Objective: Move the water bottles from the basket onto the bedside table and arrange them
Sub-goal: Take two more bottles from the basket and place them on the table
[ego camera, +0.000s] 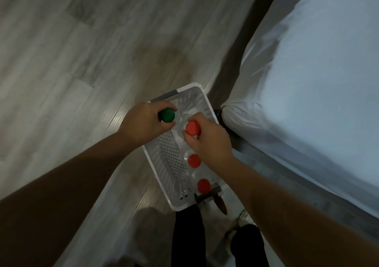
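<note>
1. A white perforated basket [164,160] sits on the wood floor [71,40] at lower centre of the frame, just left of the bed [307,82].
2. The left hand [141,123] is at the basket's upper left corner, fingers closed around the neck of a green-capped bottle [167,115]; the cap shows between thumb and fingers.
3. The right hand [211,141] is just right of it, over the basket's upper right part, fingers pinched around a red-capped bottle [193,128] just below its cap.
4. The two gripped caps are near each other but apart, the green one higher and to the left.
5. Whether either gripped bottle rests on the basket's bottom or is raised cannot be told from this view.
6. Two more red caps stand in the basket along its right side: one [194,160] just below the right hand, another [203,185] nearer the basket's lower end.
7. The clear bottle bodies are hard to make out from above; only the caps show plainly.
8. The basket has grey handles [164,96] at its upper and lower ends.
9. Both forearms reach in from the lower corners of the frame.
10. Dark trouser legs [187,236] show at the bottom edge, below the basket.
11. The bed, with white sheet, fills the right side of the frame.
12. No bedside table can be seen in this view.
</note>
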`<act>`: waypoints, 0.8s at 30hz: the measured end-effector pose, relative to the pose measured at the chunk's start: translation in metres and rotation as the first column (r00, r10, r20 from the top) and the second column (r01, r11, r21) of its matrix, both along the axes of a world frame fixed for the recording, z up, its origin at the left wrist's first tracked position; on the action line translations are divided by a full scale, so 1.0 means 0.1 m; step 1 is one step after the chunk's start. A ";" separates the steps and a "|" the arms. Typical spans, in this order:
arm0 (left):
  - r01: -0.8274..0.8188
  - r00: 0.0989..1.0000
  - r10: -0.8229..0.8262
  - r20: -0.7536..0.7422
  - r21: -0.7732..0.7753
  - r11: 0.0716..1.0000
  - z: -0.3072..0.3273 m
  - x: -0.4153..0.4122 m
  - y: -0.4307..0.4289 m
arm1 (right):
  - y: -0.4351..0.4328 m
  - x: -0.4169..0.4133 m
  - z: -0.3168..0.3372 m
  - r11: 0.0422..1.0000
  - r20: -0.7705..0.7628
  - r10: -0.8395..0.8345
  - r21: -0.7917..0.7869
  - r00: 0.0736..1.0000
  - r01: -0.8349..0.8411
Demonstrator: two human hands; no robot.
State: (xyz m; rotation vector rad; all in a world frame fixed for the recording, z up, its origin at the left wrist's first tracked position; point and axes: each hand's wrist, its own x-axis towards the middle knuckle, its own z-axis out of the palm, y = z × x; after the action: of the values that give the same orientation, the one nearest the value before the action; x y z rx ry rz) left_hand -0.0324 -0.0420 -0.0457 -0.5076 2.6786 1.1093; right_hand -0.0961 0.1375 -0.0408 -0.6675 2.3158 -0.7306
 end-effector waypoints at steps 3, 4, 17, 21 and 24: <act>-0.055 0.998 0.055 0.001 0.016 0.998 0.32 0.08 0.12 | 0.08 -0.03 0.26 0.999 0.073 -0.038 -0.002 0.997 0.038; -0.077 0.997 0.077 -0.011 0.033 0.997 0.46 0.10 0.17 | 0.11 -0.04 0.38 0.998 0.091 -0.057 -0.018 0.994 0.059; -0.101 0.984 0.111 -0.140 0.079 0.992 2.77 0.32 1.34 | 1.31 0.29 2.68 0.872 0.064 -0.413 -0.261 0.909 0.414; -0.016 0.980 0.033 -0.197 0.087 0.996 3.40 0.41 1.95 | 2.02 0.52 3.31 0.815 -0.038 -0.526 -0.308 0.850 0.491; 0.085 0.972 -0.056 -0.228 0.120 0.989 3.74 0.50 2.47 | 2.64 0.72 3.68 0.758 -0.056 -0.608 -0.336 0.792 0.559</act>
State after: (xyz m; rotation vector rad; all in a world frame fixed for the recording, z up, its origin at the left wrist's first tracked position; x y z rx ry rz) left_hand 0.0172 0.2050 0.3281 -0.2762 2.7618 1.3828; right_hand -0.0237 0.4019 0.3271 -0.0939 2.6130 -1.3884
